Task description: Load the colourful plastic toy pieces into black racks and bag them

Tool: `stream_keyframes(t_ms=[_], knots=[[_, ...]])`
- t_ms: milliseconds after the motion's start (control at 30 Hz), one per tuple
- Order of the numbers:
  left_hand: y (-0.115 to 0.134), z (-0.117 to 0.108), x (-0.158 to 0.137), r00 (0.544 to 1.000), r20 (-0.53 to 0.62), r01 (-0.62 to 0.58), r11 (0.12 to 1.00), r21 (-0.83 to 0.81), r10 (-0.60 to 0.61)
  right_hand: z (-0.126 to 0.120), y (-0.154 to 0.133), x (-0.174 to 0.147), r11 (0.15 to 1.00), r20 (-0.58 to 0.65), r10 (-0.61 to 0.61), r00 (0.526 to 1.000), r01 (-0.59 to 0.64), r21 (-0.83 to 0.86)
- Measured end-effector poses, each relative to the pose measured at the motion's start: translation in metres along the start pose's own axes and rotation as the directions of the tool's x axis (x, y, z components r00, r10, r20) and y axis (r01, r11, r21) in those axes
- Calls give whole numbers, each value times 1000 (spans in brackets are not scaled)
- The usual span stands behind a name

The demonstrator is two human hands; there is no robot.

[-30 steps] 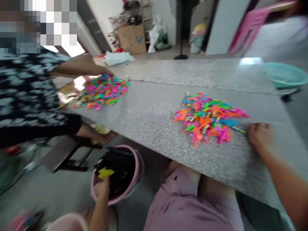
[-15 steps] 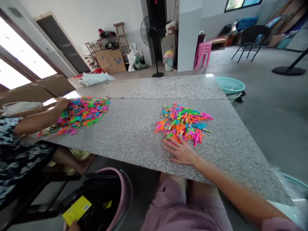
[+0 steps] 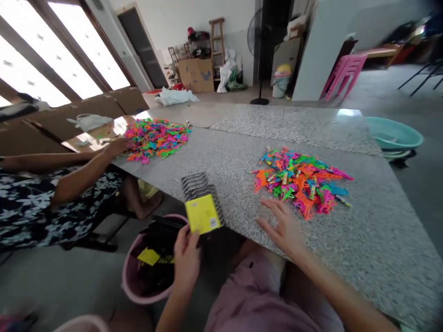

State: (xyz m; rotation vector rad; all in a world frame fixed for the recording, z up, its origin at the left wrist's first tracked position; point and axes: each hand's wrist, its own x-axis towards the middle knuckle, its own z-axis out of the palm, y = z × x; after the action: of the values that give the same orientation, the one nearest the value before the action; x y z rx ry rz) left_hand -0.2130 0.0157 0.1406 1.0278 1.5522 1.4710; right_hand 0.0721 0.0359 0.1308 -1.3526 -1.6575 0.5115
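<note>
My left hand (image 3: 187, 258) grips a yellow card (image 3: 203, 213) by its lower edge, over the table's near edge. A dark, ribbed, rack-like part (image 3: 197, 184) extends from the card over the granite table (image 3: 221, 157); its exact kind is unclear. My right hand (image 3: 285, 230), fingers apart and holding nothing, hovers at the near side of a pile of bright plastic pieces (image 3: 304, 180) in pink, orange, green and blue. Some pieces look like small animal shapes, with printed sticks among them.
Below the table stands a pink bucket (image 3: 128, 279) with black items and yellow cards inside. At left, another person's hand (image 3: 117, 146) touches a second colourful pile (image 3: 159, 138). A turquoise basin (image 3: 394, 131) is beyond the right edge; pink stools (image 3: 346, 74) stand farther back.
My left hand has lifted the yellow card with its dark part from the bucket to the table edge. My right hand has come off the table near the pile. The view has turned left.
</note>
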Motion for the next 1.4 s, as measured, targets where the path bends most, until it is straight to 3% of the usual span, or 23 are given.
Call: stream_keyframes(t_ms=[67, 133, 200, 300, 433, 533, 633, 733, 833, 1000, 1133, 1200, 1333, 1400], knots=[[-8, 42, -10, 992, 118, 41, 998, -54, -35, 35, -24, 2, 929, 62, 206, 977, -215, 300], [-12, 73, -20, 971, 234, 78, 992, -98, -54, 57, -29, 5, 806, 83, 354, 931, -349, 478], [-16, 90, -27, 913, 405, 109, 983, -147, -41, 65, -21, 5, 715, 57, 442, 895, -390, 580], [-22, 99, -34, 801, 596, 49, 985, -166, 61, 61, -6, -2, 722, -32, 510, 860, -407, 559], [-33, 107, -43, 830, 520, -270, 961, 59, 201, 61, -9, -13, 784, -105, 513, 852, -416, 461], [-34, 112, -48, 774, 580, -397, 908, 133, 254, 63, -20, -11, 773, -90, 486, 869, -379, 509], [-27, 112, -46, 781, 561, -407, 905, 124, 274, 59, -22, -4, 688, -40, 491, 870, -359, 631], [-18, 109, -43, 801, 530, -398, 909, 122, 280, 48, -16, 2, 579, 19, 547, 837, -394, 714], [-17, 109, -45, 774, 563, -420, 900, 114, 289, 42, -12, 2, 510, 100, 549, 830, -428, 746], [-25, 115, -55, 726, 607, -480, 870, 110, 324, 46, -17, -5, 695, 9, 479, 878, -386, 607], [-19, 112, -55, 724, 625, -435, 896, 86, 291, 43, -13, -9, 706, -9, 513, 859, -416, 573], [-16, 105, -46, 771, 575, -403, 909, 108, 273, 34, -8, -9, 644, 23, 556, 831, -448, 621], [-26, 93, -11, 861, 449, -361, 908, 210, 238, 11, 5, -11, 310, 251, 665, 703, -566, 764], [-34, 92, 9, 882, 429, -323, 912, 252, 194, 3, 10, -14, 217, 295, 683, 668, -572, 791]])
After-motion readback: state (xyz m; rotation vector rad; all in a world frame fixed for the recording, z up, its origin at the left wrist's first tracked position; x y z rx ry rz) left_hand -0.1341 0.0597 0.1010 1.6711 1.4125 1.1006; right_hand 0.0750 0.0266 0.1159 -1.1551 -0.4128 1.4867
